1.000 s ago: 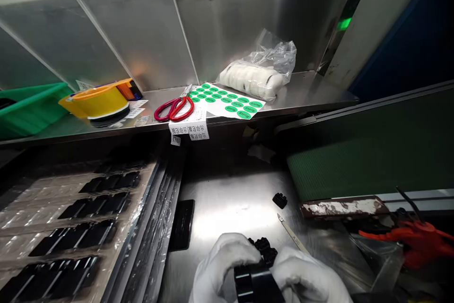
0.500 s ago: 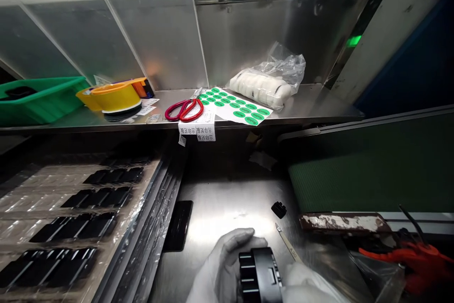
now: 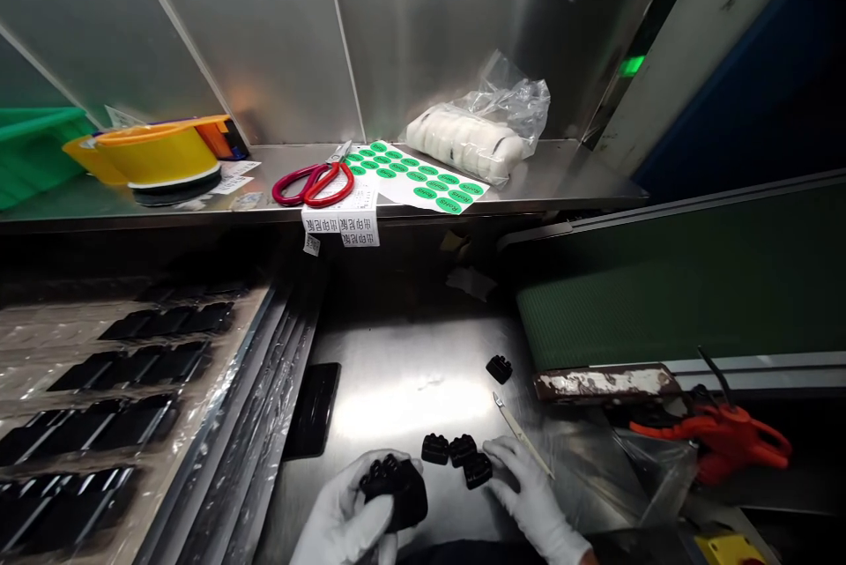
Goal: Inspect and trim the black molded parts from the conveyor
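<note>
White-gloved, the left hand (image 3: 347, 516) has its fingers wrapped around a black plastic part (image 3: 395, 492) low over the steel table (image 3: 410, 371). Right hand (image 3: 529, 494), fingers spread, touches three small black pieces (image 3: 459, 457). Trays (image 3: 99, 406) at left look partly filled, probably more to go.

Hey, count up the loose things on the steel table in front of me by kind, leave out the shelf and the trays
Small black ribbed parts on the table: 4 (three by the right hand at; one apart)
Larger black part in the left hand: 1
Flat black plate: 1
Thin blade: 1
Total: 7
</note>
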`<state>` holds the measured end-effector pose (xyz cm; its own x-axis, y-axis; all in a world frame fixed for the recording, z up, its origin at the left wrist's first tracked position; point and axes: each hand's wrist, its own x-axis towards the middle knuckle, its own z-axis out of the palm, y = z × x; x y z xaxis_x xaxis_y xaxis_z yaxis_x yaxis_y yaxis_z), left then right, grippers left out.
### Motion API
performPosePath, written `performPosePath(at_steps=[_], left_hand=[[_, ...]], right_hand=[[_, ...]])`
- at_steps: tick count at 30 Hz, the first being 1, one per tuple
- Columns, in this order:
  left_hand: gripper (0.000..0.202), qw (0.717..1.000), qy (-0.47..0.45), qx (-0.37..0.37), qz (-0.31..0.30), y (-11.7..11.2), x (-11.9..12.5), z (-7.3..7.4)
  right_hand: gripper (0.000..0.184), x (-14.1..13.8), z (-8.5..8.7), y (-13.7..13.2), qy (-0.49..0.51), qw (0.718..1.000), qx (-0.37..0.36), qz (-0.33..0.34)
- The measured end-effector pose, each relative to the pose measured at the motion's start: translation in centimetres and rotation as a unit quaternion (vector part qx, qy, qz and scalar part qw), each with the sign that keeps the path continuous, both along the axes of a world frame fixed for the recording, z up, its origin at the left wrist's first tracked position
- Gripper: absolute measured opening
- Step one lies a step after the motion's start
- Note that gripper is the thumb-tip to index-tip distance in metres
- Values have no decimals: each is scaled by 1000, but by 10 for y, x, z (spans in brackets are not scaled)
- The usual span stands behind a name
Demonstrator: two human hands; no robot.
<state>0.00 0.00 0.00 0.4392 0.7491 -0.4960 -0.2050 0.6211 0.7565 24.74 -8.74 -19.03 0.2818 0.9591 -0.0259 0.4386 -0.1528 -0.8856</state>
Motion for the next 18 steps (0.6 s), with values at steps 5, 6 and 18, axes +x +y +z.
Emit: performPosePath(at_steps=[5, 6, 18], left_hand=[[49, 996, -39, -77, 19, -7, 17, 10], [56, 995, -35, -87, 34, -8, 22, 16], [54, 982, -94, -153, 56, 0, 46, 75]], right_hand=[[52, -10, -46, -19, -78, 996, 31, 37], [52, -10, -51, -20, -96, 994, 41, 45], [44, -3, -79, -19, -163, 968, 131, 138]])
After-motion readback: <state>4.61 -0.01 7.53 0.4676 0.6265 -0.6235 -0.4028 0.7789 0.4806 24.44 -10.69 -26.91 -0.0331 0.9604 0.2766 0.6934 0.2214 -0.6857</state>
